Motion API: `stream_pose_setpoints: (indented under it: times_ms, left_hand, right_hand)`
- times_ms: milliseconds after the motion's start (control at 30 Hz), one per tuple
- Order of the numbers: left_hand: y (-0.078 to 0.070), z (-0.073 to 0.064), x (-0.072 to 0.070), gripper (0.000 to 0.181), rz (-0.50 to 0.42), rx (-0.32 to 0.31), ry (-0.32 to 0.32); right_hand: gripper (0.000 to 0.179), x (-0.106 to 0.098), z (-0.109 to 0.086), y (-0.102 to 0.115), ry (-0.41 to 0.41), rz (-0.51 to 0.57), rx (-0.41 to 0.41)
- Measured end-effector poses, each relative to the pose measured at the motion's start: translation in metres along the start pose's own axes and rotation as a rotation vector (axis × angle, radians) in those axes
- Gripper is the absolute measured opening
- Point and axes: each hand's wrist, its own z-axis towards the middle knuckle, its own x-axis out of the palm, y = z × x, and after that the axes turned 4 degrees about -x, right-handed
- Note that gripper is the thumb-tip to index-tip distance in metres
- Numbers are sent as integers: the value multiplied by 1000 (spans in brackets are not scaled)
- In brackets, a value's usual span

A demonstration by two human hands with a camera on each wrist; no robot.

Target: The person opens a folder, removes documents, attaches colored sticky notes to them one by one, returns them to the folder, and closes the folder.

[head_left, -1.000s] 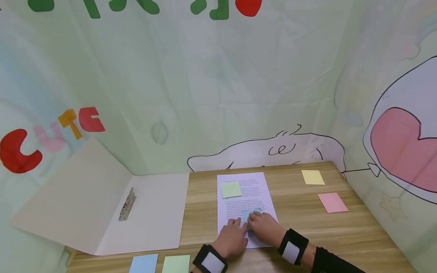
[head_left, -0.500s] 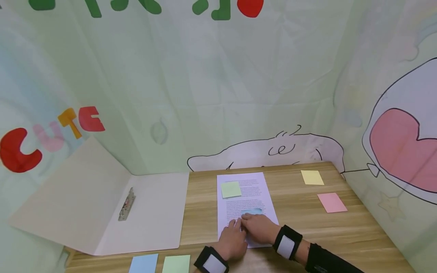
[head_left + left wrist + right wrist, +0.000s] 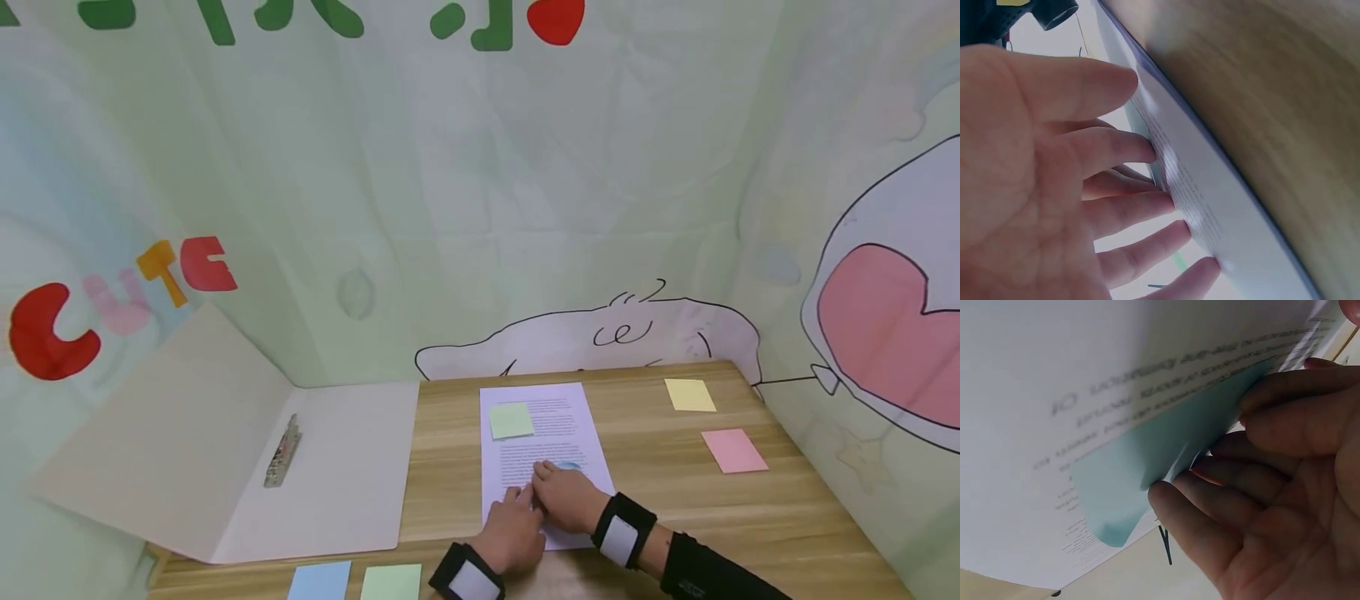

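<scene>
A printed sheet of paper (image 3: 558, 425) lies on the wooden table, with a green sticky note (image 3: 512, 421) on its upper left. Lower down is a light blue sticky note (image 3: 1122, 469), mostly covered by my right hand (image 3: 572, 500) in the head view. The fingertips of that hand press on the note against the page, and one note corner lifts slightly in the right wrist view. My left hand (image 3: 510, 533) rests its spread fingertips on the lower left of the sheet, beside the right hand. Its fingers (image 3: 1129, 212) touch the paper in the left wrist view.
An open folder (image 3: 337, 500) with a metal clip (image 3: 282, 452) stands at the left, its cover leaning up. Near the front edge lie a blue note (image 3: 319, 581) and a green note (image 3: 392, 582). A yellow note (image 3: 690, 395) and a pink note (image 3: 734, 451) lie at right.
My right hand has slid left and slightly down over the blue sticky note, closer to the left hand. The left hand has stayed nearly in place on the sheet.
</scene>
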Motion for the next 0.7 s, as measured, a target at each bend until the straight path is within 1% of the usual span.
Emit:
stream_pose_setpoints:
  times_ms: [200,267,333,467,567,700]
  left_hand:
    - [-2,-2,-1,38,-19,-12,-25]
    - [-3,-2,-1,37,-25,-10,-34]
    - [-3,-1,-1,38,-30,-7,-36]
    - [-3,0,-2,43,-51,-7,-28]
    - [0,0,-2,49,-59,-7,-16]
    - [2,1,-3,61,-55,1,-2]
  right_hand:
    - [33,1,-3,-2,-40,-13,-28]
    - [31,1,-6,-3,-52,-18,-25]
    - [33,1,-8,-5,-55,-28,-12]
    - [36,3,-15,-10,-43,-46,42]
    - [38,3,-20,-15,-27,-42,73]
    - [35,6,-25,-24,-26,-48,86]
